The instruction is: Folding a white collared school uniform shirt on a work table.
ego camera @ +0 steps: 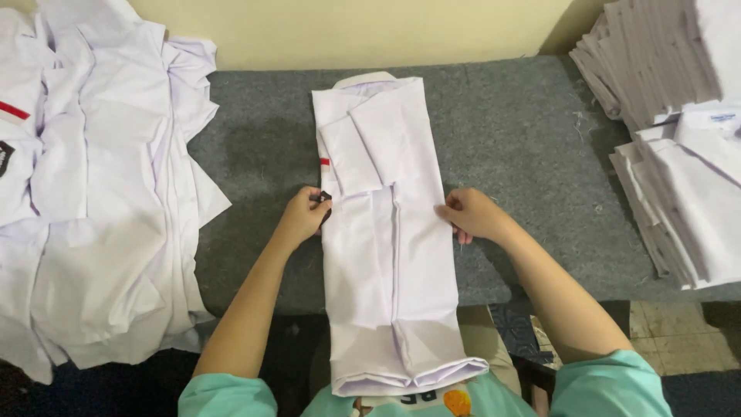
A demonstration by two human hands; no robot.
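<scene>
Shirt: a white short-sleeved shirt lies face down and lengthwise on the grey felt-covered table, sides and sleeves folded inward into a narrow strip, collar at the far end, tail hanging over the near edge.
Handling: the cloth looks light, soft and limp, likely to slip out of its folds; the best hold seems to be the two long folded edges at mid-length.
Left hand: fingers closed in a pinch on the strip's left edge.
Right hand: fingers curled, pinching the right edge.
Left side: a heap of loose white shirts.
Right side: stacks of folded white shirts.
</scene>
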